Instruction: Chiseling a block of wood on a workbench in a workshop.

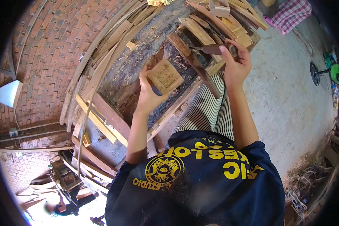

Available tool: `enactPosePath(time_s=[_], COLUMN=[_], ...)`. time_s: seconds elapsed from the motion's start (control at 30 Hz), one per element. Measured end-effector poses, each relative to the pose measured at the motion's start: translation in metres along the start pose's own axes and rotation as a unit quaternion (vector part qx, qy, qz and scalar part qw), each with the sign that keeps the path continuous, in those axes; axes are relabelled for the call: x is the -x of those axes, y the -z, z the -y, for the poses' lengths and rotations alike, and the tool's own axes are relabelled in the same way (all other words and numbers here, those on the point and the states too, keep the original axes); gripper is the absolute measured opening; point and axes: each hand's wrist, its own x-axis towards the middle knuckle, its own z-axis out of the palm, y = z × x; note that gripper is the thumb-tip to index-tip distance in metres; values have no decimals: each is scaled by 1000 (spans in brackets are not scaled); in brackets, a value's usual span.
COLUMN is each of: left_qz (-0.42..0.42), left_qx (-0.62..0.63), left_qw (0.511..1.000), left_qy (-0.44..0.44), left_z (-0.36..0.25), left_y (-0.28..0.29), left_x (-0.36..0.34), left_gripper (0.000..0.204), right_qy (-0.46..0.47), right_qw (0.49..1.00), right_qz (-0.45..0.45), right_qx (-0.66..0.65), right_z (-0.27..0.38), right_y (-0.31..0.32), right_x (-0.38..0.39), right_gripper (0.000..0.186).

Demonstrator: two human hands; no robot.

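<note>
"So, what runs along the far left?"

"A red brick wall (52,56) curves past the workshop's edge. Right of it, long, rough brown planks (96,62) border the dark, worn surface (126,69), which is strewn with pale wood shavings. Bright yellow wooden strips (98,119) lie at its lower end."

"And the hands?"

"The left hand (148,94) grips a square, light-brown wooden block (164,77) by its left side and lower edge, holding it over the surface. The block's rough, recessed face is turned up toward the wearer."

"What separates the two hands?"

"A long brown wooden mallet-like piece (192,62), thick at its upper end and slimmer below, slants across the surface's near edge, just right of the block."

"Farther right?"

"The right hand (235,62) is closed around the brown handle of a slim, chisel-like tool (213,49). Its thin dark end points left, toward the mallet-like piece; whether they touch cannot be told. Beyond stretch a grey concrete floor (282,90), a purple-and-white checked cloth (290,16) and, at far right, a round green object (336,74)."
</note>
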Motion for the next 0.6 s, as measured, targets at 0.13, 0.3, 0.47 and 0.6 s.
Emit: enactPosePath(time_s=[0.13, 0.3, 0.47, 0.6], left_qz=[-36, -33, -85, -112], left_qx=[-83, -76, -58, -189], left_qw=[994, 994, 994, 974], left_qy=[64, 78, 40, -57], left_z=[22, 15, 24, -21], left_y=[-26, -28, -32, 7], left_x=[13, 5, 12, 11], left_gripper=[109, 110, 104, 99], right_qy=[41, 49, 76, 48], right_qw=[999, 998, 991, 991], right_qz=[9, 32, 86, 101], right_qx=[26, -9, 61, 71], right_z=[-1, 0, -2, -14], right_y=[-4, -17, -30, -25], right_x=[-17, -22, -27, -33], right_gripper=[27, 26, 23, 19])
